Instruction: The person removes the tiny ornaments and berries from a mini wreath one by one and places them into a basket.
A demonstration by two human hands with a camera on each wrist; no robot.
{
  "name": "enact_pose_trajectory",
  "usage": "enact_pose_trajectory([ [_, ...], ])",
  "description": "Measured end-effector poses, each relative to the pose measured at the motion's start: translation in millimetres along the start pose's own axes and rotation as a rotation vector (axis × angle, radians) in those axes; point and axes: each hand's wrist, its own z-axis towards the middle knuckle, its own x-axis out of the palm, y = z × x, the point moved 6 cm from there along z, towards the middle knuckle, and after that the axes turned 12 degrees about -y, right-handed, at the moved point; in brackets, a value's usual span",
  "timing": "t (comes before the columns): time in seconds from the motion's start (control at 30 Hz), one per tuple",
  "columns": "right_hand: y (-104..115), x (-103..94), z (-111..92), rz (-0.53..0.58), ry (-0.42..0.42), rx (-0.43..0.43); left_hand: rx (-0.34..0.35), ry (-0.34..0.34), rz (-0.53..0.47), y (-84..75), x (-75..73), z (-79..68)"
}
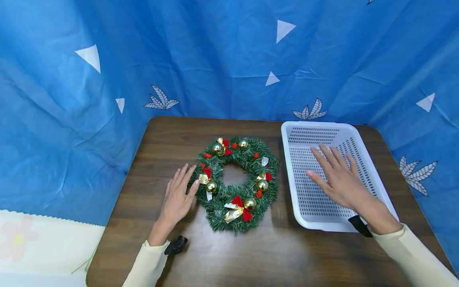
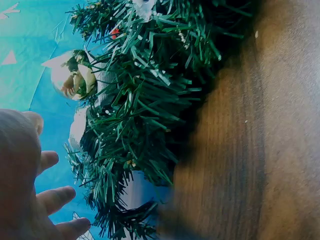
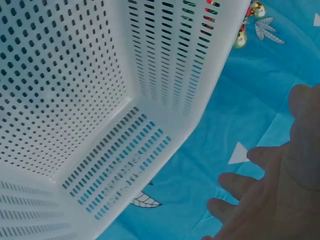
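A green tinsel wreath (image 1: 267,199) with gold balls, red bows and small red berries lies flat on the brown wooden table. My left hand (image 1: 178,196) is at the wreath's left side, fingers spread and straight, fingertips close to the greenery. In the left wrist view that hand (image 2: 25,180) hovers beside the wreath (image 2: 145,110) and grips nothing. To the right, a white perforated plastic basket (image 1: 295,199) stands with nothing in it. Over the basket my right hand (image 1: 338,181) is held with fingers spread, holding nothing. The right wrist view shows the basket (image 3: 150,107) from above its rim.
A blue curtain (image 1: 222,59) with white triangles and leaf prints hangs behind and around the table (image 1: 247,259). At the lower left is a pale cloth (image 1: 43,243) with a flower print. Dark bands with cameras sit on both wrists.
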Motion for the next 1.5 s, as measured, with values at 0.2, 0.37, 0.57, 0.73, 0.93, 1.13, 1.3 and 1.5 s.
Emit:
enact_pose_trajectory([
  [0.2,11.5,-0.8,4.7,0.0,0.006,-0.038,0.021,-0.057,-0.052,-2.2,-0.9,-4.6],
  [0.37,21.2,3.0,10.1,-0.008,0.03,-0.062,0.058,-0.091,-0.146,-5.0,-0.9,-8.8],
  [0.57,34.9,5.6,17.5,0.01,0.04,-0.128,0.069,-0.092,-0.176,-4.7,0.9,-11.8],
  [0.73,45.3,8.3,22.8,0.024,0.056,-0.168,0.08,-0.097,-0.183,-3.5,0.8,-14.2],
  [0.93,56.2,11.7,27.1,0.032,0.088,-0.212,0.127,-0.077,-0.19,-5.0,2.7,-16.9],
  [1.13,68.4,15.4,31.8,0.048,0.108,-0.246,0.131,-0.043,-0.215,-6.5,5.8,-20.8],
  [1.3,82.8,17.8,36.5,0.028,0.128,-0.303,0.116,-0.032,-0.223,-8.0,7.1,-22.3],
  [1.5,103.1,17.6,44.3,0.012,0.142,-0.393,0.109,-0.039,-0.229,-9.4,10.3,-22.9],
])
